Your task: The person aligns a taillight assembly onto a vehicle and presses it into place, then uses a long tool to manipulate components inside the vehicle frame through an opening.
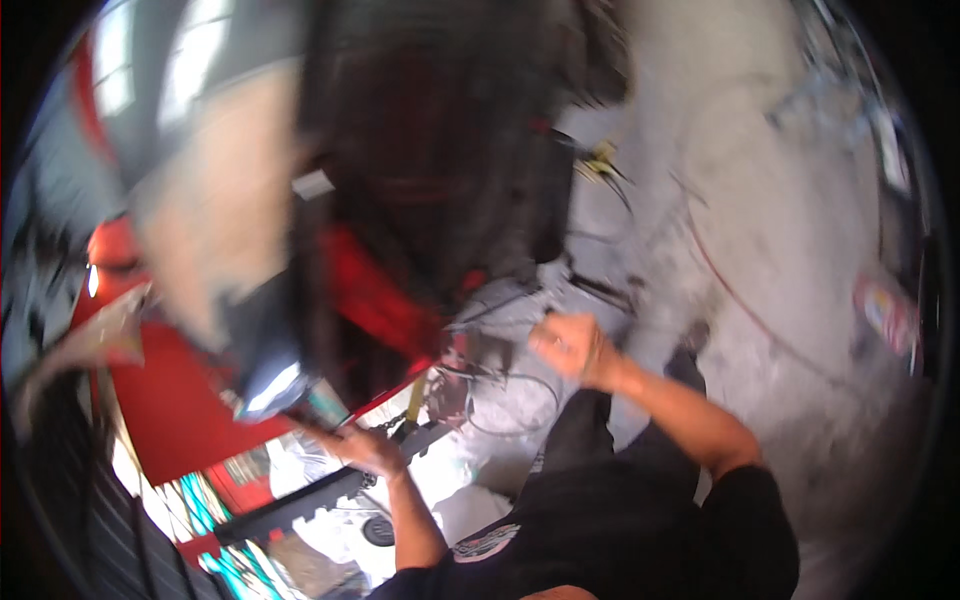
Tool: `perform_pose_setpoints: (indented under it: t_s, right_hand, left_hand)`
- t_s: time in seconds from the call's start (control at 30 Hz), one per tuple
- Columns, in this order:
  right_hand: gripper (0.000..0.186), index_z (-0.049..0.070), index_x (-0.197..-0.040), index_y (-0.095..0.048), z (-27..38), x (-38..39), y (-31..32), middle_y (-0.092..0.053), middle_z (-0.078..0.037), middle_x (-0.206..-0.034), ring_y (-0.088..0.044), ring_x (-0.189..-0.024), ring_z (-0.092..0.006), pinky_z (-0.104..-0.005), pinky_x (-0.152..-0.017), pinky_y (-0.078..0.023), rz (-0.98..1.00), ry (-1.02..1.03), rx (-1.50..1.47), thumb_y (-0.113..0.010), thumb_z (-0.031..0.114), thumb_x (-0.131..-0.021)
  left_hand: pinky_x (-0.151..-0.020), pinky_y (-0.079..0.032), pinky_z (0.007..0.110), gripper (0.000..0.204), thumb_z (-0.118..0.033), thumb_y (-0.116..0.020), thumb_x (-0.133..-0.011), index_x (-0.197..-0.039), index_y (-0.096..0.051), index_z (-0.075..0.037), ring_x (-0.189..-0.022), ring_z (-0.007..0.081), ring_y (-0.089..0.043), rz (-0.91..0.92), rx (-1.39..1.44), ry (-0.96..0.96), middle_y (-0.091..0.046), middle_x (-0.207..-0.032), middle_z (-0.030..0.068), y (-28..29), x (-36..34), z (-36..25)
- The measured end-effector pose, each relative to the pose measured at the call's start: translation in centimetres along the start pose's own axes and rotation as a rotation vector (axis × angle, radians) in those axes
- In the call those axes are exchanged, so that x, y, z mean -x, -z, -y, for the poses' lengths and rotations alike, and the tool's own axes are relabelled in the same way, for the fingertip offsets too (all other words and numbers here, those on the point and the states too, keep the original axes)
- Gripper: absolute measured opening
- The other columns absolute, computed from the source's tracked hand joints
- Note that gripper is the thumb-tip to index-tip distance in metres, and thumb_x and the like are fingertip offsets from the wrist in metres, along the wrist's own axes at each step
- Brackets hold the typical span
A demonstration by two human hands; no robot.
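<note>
My left hand (pixel 368 450) reaches to the lower edge of a red vehicle body (pixel 190 400), beside a pale, blurred strip near a shiny edge. Motion smears its fingers, so I cannot tell whether they grip anything. My right hand (pixel 572 347) is raised in front of my dark trousers, its fingers curled in. Whatever it may hold is hidden. Above both hands, the vehicle's dark open interior (pixel 420 150) shows, with a red inner panel (pixel 365 280) and a tan sheet-like area (pixel 240 180) on its left.
A black notched beam (pixel 320 485) with a chain (pixel 413 405) lies below the vehicle. A looped cable (pixel 553 400) rests on the floor by my legs. A thin red hose (pixel 725 285) crosses the grey floor at right. Yellow-and-black items (pixel 600 163) lie beyond.
</note>
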State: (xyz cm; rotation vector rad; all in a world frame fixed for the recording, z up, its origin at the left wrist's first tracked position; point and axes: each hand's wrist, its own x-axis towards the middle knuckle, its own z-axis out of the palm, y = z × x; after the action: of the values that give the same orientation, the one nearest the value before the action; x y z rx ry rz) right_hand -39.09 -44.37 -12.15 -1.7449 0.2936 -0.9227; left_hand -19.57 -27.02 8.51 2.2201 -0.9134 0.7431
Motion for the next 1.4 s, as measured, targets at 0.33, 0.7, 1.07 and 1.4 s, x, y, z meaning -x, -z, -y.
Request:
perform_pose_setpoints:
  t_s: [0.33, 0.7, 1.07, 1.4]
  right_hand:
    - [0.031, 0.002, -0.104, -0.069, -61.9, 32.8, 3.9, -0.07, -0.025, -0.104, -0.066, -0.101, -0.0453, -0.0517, -0.09, -0.052, -0.326, -1.379, 0.407, -0.064, 0.03, -0.091]
    - [0.037, 0.002, -0.11, -0.061, -74.5, 26.4, 4.8, -0.07, -0.024, -0.112, -0.066, -0.109, -0.0448, -0.0537, -0.092, -0.053, -0.454, -1.338, 0.674, -0.063, 0.034, -0.093]
    - [0.031, 0.005, -0.095, -0.059, -15.2, 17.3, 3.2, -0.053, 0.002, -0.068, -0.048, -0.056, -0.0073, -0.0242, -0.05, -0.039, -0.595, -0.981, -0.377, -0.058, 0.035, -0.103]
    - [0.018, -0.002, -0.103, -0.067, 19.6, 0.3, -1.8, -0.069, -0.015, -0.085, -0.068, -0.072, -0.0289, -0.0371, -0.063, -0.054, 0.028, -0.016, -0.146, -0.068, -0.004, -0.085]
  left_hand:
    - [-0.115, -0.035, 0.041, 0.06, -0.032, -0.05, -0.104, -0.149, -0.038, 0.006, -0.134, 0.0325, -0.048, -0.293, -0.351, -0.096, -0.043, -0.15, 0.0232, -4.7, 3.5, 2.3]
    - [-0.11, -0.042, 0.038, 0.05, -0.021, -0.049, -0.104, -0.144, -0.043, 0.008, -0.126, 0.029, -0.054, -0.22, -0.508, -0.181, -0.05, -0.141, 0.0219, -6.9, 3.8, 2.7]
    - [-0.12, -0.03, 0.046, 0.066, -0.02, -0.053, -0.101, -0.157, -0.028, 0.004, -0.143, 0.0418, -0.04, 0.037, -0.631, -0.247, -0.038, -0.158, 0.026, 8.1, 4.9, 14.5]
    - [-0.069, -0.045, 0.034, 0.028, -0.009, -0.08, -0.083, -0.101, -0.06, 0.0, -0.075, 0.0186, -0.054, 0.003, 0.194, 0.184, -0.06, -0.086, 0.0097, 4.2, -1.3, -2.7]
